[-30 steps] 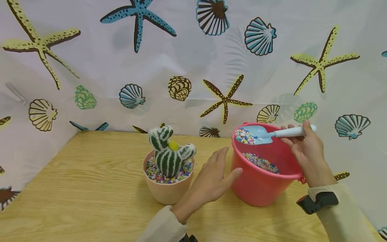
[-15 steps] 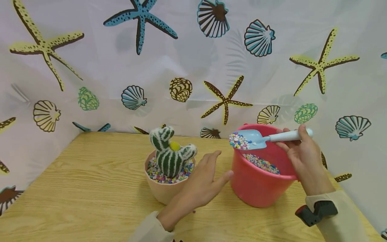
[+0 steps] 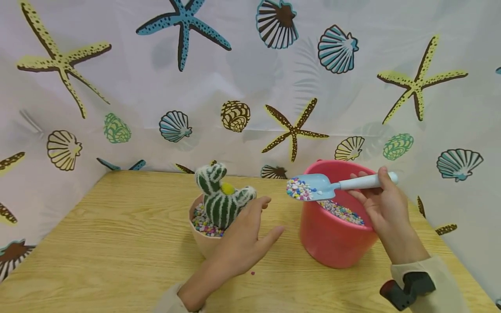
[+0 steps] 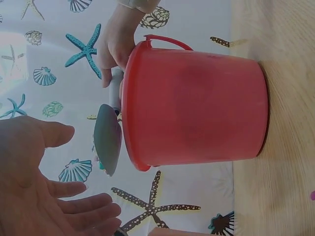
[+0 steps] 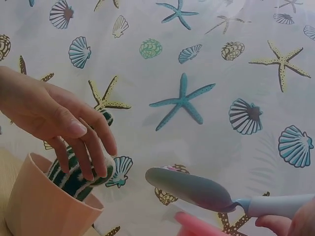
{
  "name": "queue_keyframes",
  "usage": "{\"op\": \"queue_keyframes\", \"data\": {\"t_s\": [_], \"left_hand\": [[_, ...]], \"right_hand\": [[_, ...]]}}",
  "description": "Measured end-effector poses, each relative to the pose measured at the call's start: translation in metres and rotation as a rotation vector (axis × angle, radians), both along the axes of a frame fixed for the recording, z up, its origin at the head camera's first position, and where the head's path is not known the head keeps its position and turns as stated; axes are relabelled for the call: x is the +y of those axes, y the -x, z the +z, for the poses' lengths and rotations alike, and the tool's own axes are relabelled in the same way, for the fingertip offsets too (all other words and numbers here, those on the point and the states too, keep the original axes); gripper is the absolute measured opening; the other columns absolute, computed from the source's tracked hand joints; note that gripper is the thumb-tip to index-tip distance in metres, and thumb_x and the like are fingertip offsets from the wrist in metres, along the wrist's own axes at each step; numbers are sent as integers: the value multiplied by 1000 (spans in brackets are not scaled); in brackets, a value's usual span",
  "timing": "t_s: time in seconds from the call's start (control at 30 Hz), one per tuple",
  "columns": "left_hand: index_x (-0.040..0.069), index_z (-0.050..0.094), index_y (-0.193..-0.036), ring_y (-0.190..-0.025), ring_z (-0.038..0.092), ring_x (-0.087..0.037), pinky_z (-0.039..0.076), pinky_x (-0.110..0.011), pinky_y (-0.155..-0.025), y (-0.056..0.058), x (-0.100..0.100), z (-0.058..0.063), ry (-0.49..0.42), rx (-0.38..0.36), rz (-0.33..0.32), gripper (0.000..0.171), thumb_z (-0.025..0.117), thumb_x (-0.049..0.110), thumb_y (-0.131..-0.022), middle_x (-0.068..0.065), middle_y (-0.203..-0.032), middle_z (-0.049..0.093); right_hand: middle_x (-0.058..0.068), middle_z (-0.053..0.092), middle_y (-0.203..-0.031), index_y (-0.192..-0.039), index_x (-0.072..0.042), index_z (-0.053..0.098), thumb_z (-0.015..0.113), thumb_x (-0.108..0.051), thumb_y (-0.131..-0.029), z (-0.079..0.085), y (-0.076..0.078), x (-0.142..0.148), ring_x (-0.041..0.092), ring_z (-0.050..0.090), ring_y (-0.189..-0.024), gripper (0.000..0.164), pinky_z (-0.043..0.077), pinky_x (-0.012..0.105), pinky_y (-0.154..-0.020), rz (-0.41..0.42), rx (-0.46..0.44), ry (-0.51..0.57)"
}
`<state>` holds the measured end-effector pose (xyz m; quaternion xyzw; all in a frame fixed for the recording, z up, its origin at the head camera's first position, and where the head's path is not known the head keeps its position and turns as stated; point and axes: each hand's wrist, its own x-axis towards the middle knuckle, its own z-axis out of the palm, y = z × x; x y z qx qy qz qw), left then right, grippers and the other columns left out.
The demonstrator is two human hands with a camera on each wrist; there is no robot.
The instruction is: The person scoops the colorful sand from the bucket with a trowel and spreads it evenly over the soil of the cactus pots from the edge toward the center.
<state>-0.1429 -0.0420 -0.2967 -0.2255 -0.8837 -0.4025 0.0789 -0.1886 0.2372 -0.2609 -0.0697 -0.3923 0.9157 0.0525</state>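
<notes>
My right hand (image 3: 385, 211) grips the white handle of a light blue trowel (image 3: 322, 181) above the near left rim of a red bucket (image 3: 336, 243). Colourful pebbles (image 3: 299, 189) lie on the front of the blade, and more fill the lower part of the bucket. To the left, a knitted green-and-white cactus (image 3: 220, 209) with a yellow ball stands in a peach pot (image 3: 201, 241) of similar pebbles. My left hand (image 3: 238, 239) holds nothing; its fingers reach beside the cactus, hiding the pot's right side. In the right wrist view, those fingers overlap the cactus (image 5: 74, 172).
Everything stands on a wooden table (image 3: 117, 234). One dark pink pebble (image 3: 252, 273) lies loose in front of the pot. A pale cloth (image 3: 250, 78) printed with starfish and shells hangs behind and along the sides.
The trowel with its pebbles has moved left and slightly down, out past the bucket's left rim. My left hand has drawn left, from beside the bucket to the cactus.
</notes>
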Motion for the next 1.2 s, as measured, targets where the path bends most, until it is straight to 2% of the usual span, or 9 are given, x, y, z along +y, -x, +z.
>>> {"op": "queue_keyframes", "data": {"t_s": [0.2,0.37,0.57,0.7,0.87,1.0,1.2], "left_hand": [[2,44,-135,-118,54,-28,47,-44,-94,-5,-14,6,-7,21,42,52,63,24,-92,-14,-129,53],[2,46,-130,-110,56,-27,48,-42,-89,-8,-28,8,-26,26,92,49,67,21,-90,-13,-121,54],[0,48,-124,-105,54,-27,47,-40,-89,-9,-42,7,-31,52,129,46,69,18,-88,-13,-114,54],[0,48,-116,-95,47,-22,44,-36,-80,-10,-52,9,-4,76,140,39,69,17,-88,-11,-104,51],[1,49,-109,-83,42,-18,40,-32,-70,-11,-65,10,25,71,201,33,69,16,-87,-10,-95,46],[-1,48,-110,-85,44,-22,41,-34,-72,-11,-75,9,27,64,224,34,68,16,-88,-13,-98,46],[-1,47,-116,-92,45,-25,42,-37,-75,-5,-89,4,29,40,251,42,69,21,-88,-16,-106,46]], "right_hand": [[5,36,-131,-130,-23,29,58,-34,-91,0,-2,-4,24,36,-132,49,43,44,-92,14,-4,14],[4,34,-131,-129,-25,30,55,-31,-93,1,-3,-8,24,38,-128,44,38,48,-95,47,-14,89],[5,30,-141,-132,-28,31,55,-29,-94,2,-7,-14,25,27,-139,44,36,49,-96,75,-31,148],[5,32,-138,-134,-29,29,55,-29,-94,2,-8,-18,25,33,-135,47,38,49,-95,82,-34,142],[6,34,-134,-132,-26,28,55,-29,-94,2,-10,-23,24,42,-125,46,40,49,-93,86,-20,106],[6,35,-131,-135,-25,27,56,-29,-93,1,-13,-29,24,41,-125,51,42,47,-92,80,-12,59],[5,34,-133,-145,-27,18,56,-31,-93,2,-15,-35,24,35,-130,64,42,46,-93,74,-22,24]]}}
